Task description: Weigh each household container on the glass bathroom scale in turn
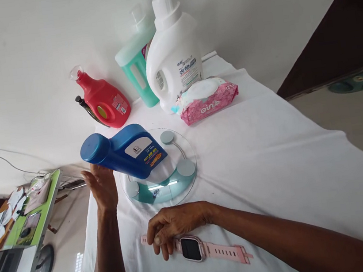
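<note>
A blue bottle (130, 151) with a round cap leans leftward in view above a round glass scale (188, 184) with grey pads. Beside the cap end, my left hand (104, 186) is raised with thumb apart; some of its fingers are hidden behind the bottle, and I cannot tell whether it touches. A pink smartwatch (191, 248) with a dark screen lies stretched out on the white cloth in front of the scale. Over one half of its strap, my right hand (170, 226) has its fingers curled and closed around the band.
Behind stand a red jug (106, 101), a green bottle (137, 66) and a large white detergent jug (173, 52). A pink wipes pack (208, 99) lies before them. A small dark bottle (84, 106) is partly hidden. At left is a green-topped desk (48, 202) with papers.
</note>
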Tool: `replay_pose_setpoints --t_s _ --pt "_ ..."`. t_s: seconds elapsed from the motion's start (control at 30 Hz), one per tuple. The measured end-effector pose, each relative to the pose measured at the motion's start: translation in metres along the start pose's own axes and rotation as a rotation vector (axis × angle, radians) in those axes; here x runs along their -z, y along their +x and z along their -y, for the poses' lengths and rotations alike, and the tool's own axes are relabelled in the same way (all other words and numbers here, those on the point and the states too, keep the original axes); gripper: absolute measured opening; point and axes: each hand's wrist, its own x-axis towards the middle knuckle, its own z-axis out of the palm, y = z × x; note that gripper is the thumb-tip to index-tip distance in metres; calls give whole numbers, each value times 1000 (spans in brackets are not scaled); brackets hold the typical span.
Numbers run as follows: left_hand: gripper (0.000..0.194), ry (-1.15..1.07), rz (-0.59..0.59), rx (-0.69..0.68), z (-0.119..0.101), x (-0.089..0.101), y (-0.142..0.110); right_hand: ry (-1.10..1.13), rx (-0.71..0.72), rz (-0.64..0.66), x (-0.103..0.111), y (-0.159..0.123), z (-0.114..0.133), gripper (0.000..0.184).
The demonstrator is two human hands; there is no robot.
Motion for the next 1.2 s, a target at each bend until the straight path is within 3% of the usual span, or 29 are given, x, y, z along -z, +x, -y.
replay_pose_setpoints --t_s 0.17,0.33,0.97,1.2 --pt "62 -16 -268 214 54 26 -17 9 -14 -21 -2 -1 0 55" --pt "58 73 -313 239 86 33 -31 9 -22 -73 -5 -2 -1 59" --pt "55 171 -269 184 89 32 -31 -20 -22 -87 -7 -4 2 58" --pt "60 218 -252 -3 66 26 -30 -11 -40 -87 -7 -3 1 56"
